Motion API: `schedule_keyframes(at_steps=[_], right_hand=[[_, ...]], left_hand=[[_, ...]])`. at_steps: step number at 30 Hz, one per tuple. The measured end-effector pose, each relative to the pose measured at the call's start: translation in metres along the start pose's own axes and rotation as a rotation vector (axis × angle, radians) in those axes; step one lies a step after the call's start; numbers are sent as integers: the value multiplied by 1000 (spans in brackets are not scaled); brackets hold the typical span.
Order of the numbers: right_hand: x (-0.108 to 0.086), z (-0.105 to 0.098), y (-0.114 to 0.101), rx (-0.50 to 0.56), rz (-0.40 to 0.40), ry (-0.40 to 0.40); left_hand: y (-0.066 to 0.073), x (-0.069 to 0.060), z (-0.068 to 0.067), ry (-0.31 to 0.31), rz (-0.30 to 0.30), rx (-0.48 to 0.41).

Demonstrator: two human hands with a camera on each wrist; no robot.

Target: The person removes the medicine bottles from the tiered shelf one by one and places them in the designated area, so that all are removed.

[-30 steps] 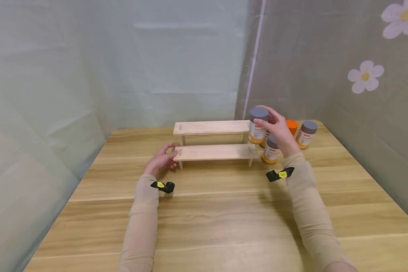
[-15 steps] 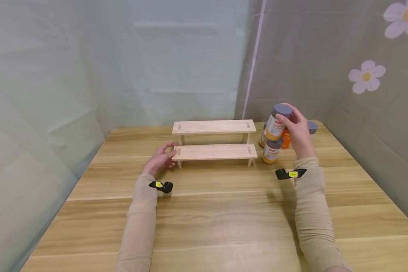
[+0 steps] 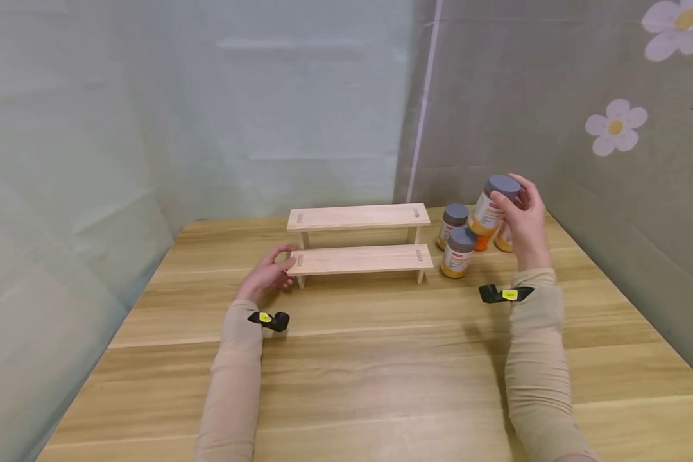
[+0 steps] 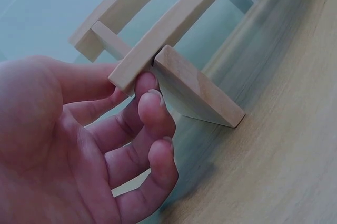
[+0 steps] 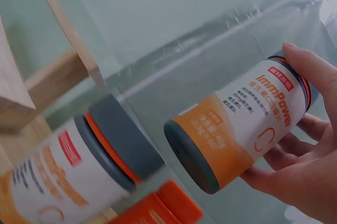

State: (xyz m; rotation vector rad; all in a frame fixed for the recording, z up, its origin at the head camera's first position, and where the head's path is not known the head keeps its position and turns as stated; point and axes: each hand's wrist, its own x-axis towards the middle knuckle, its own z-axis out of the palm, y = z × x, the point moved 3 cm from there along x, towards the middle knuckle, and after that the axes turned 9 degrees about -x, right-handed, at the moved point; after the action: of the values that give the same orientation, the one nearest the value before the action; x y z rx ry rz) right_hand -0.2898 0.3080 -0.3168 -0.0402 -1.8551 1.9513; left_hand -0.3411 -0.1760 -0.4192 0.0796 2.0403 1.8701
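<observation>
A two-tier wooden shelf point(image 3: 358, 259) stands towards the back of the table. My left hand point(image 3: 267, 274) pinches the left end of its lower board; in the left wrist view the thumb lies on one side of the board point(image 4: 168, 34) and curled fingers on the other. My right hand point(image 3: 524, 218) grips a supplement bottle point(image 5: 242, 124) with a grey lid and a white and orange label. The bottle is tilted in the air, its base off the table, above other bottles. Two grey-lidded bottles stand below and left of it, one nearer point(image 3: 459, 255) and one behind point(image 3: 452, 224).
An orange bottle point(image 5: 158, 208) is mostly hidden behind the held bottle in the head view. Another bottle point(image 3: 504, 239) shows partly behind my right hand. Curtains hang behind the wood-grain table point(image 3: 369, 385) and along its sides.
My right hand has moved right with the bottle, away from the shelf's right end, uncovering the grey-lidded bottle behind. The left hand keeps its hold on the lower board.
</observation>
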Motion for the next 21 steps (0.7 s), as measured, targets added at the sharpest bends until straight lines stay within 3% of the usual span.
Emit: schedule_keyframes(at_steps=[3,7,10,15,21], right_hand=[[1,-9,2,59,-13,29],[2,-21,5,48,-26,17],[1,-28,9,-65,0,-23],[-2,-37,16,-255,62,-94],[-3,-45,22,-318,95,-169]], left_hand=[[7,-6,2,-3,-9,-9],[16,-14,7,-11,-18,-16],[15,-13,7,-11,-21,-28],[2,-2,2,-15,-10,-32],[-5,5,-3,0,1,-21]])
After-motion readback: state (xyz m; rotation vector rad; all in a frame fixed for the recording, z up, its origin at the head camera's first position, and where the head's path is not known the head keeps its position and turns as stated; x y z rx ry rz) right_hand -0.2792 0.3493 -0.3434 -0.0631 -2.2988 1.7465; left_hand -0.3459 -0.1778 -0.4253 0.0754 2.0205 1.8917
